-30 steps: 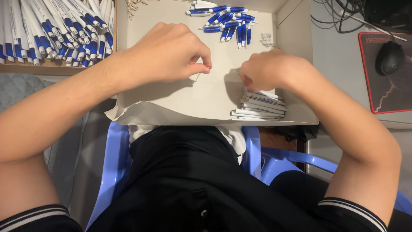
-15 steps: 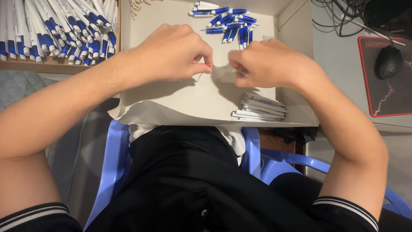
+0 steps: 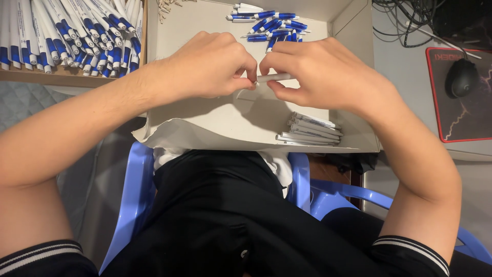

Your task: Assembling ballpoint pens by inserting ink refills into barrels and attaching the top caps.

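Observation:
Over a shallow white cardboard box (image 3: 205, 128), my left hand (image 3: 210, 64) and my right hand (image 3: 320, 69) meet fingertip to fingertip. Between them lies a white pen barrel (image 3: 272, 78), pinched by my right thumb and fingers. My left fingertips press against its left end; what they hold there is too small to make out. Near the box's front right corner lies a stack of white pen barrels (image 3: 312, 128). Several blue pen parts (image 3: 274, 25) are scattered at the back of the box.
A tray at the left holds several blue and white pens (image 3: 66, 36). A black mouse (image 3: 461, 77) rests on a red-edged mat (image 3: 464, 97) to the right, with cables (image 3: 405, 20) behind. I sit on a blue plastic chair (image 3: 128, 200).
My right hand came up from the stack of white barrels with one barrel and moved left to meet my left hand, which stayed almost in place.

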